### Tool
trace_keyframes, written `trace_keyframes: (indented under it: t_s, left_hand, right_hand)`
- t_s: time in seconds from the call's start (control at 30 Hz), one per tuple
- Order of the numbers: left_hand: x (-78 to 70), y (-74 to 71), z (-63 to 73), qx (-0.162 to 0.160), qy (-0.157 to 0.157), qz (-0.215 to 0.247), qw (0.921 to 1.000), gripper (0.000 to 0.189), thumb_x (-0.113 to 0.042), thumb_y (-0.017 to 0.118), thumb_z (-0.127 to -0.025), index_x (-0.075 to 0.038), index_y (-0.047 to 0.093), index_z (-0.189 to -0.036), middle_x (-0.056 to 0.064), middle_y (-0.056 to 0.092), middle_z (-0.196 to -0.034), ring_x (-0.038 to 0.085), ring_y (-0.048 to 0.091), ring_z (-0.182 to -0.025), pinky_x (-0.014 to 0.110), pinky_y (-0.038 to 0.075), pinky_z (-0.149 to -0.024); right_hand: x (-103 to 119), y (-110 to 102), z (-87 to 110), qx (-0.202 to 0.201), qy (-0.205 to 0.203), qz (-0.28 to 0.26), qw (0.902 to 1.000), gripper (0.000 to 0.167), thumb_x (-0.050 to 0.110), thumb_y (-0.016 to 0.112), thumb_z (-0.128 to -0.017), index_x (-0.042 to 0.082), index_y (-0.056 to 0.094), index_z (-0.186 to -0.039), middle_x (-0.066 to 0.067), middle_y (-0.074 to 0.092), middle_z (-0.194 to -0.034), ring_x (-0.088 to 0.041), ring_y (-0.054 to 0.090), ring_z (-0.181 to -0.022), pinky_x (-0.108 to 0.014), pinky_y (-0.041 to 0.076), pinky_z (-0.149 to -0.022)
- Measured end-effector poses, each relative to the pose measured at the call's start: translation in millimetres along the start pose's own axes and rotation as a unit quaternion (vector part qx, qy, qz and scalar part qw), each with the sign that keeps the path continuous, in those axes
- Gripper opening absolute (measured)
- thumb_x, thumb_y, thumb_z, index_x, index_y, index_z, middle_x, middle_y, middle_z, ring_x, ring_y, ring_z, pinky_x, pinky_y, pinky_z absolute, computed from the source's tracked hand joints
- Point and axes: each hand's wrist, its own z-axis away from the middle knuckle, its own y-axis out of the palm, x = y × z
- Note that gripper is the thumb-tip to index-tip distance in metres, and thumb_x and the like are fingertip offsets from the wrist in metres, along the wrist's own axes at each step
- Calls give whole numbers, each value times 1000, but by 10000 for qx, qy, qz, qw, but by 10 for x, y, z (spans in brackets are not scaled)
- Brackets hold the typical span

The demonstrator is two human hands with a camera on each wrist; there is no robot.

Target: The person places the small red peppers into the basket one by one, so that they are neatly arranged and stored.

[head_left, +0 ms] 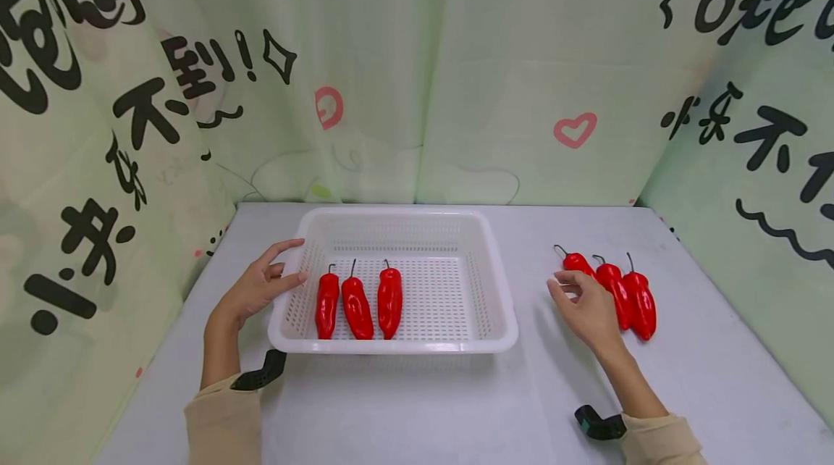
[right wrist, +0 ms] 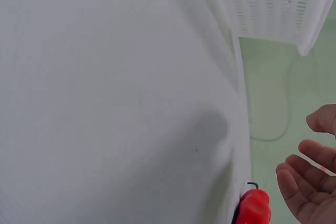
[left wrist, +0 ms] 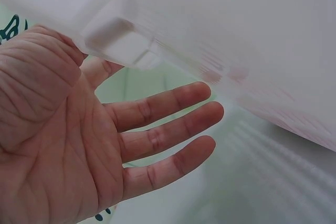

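Three red peppers (head_left: 617,291) lie stem-away just right of my relaxed, empty right hand (head_left: 588,306), my straight-fingered left hand (head_left: 254,290) touching the basket (head_left: 404,347).

Smooth, glossy peppers (head_left: 389,302); plastic basket (head_left: 394,347); matt cloth curtain (head_left: 495,74)

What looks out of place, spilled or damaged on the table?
Nothing stands out. Three red peppers lie side by side in the basket, and the left hand touches its left rim. Three other peppers lie bunched on the table; the right hand partly hides one, so I can't check it fully.
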Motion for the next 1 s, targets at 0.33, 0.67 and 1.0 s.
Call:
trace_keyframes:
  t_s: [0.33, 0.67, 1.0]
  left_hand:
    - [8, -2, -12, 20, 38, -20, 10000, 75, -25, 70, -98, -25, 29, -161, 28, 55, -141, 29, 70, -101, 45, 62, -81]
    - [16, 3, -6, -19, 11, -52, 10000, 75, -25, 70, -98, -26, 29, -161, 28, 56, -141, 29, 70, -102, 45, 62, -82]
    - [26, 9, -16, -68, 31, -98, 9999, 74, -27, 71, -97, -27, 31, -160, 27, 56, -140, 29, 70, -101, 45, 62, -81]
  right_hand:
    - [-95, -35, -63, -87, 79, 382, 9992, 52, 20, 76, -91, -6, 60, -134, -29, 59, -128, -46, 55, -114, -62, 55, -88]
    - [-220, -51, -145, -164, 122, 567, 9982, 59, 14, 78, -86, -9, 55, -135, -34, 52, -134, -51, 47, -122, -67, 53, -88]
    - [-343, -56, -238, -19, 197, 717, 9972, 60, 14, 77, -87, -10, 53, -136, -35, 49, -136, -52, 43, -125, -70, 51, -89]
